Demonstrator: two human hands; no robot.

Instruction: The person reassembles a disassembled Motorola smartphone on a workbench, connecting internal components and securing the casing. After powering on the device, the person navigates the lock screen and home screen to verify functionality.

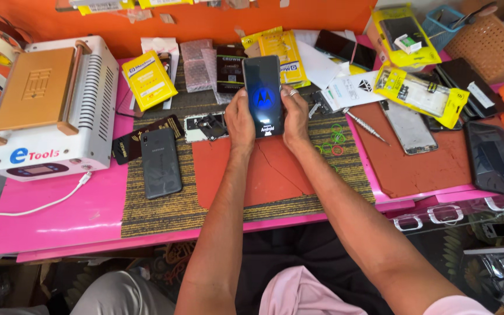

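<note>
— What have the fingers (243, 93) got hold of?

— Both hands are closed round one phone (262, 95). The left hand (240, 119) wraps its left edge, the right hand (294, 116) its right edge, a ring on one finger. They hold it upright above the red mat (263, 175), screen towards the wearer.

— Is the phone working?

— The screen is lit, dark blue with a round logo, so I'd judge it assembled and powering up. Whatever testing comes after that start-up screen looks not yet done.

— And around the phone?

— Just left of it, behind the left hand, lies an opened phone frame (205, 126) with its insides showing. Further left of the phone, a dark grey handset (160, 162) lies back up on the woven mat. Far left sits a white heating machine (48, 105). Right of the phone there's a screwdriver (366, 126), a silver back plate (408, 126) and a black handset (490, 157). Behind the phone, yellow packets (149, 79) litter the pink worktop (59, 221).
</note>
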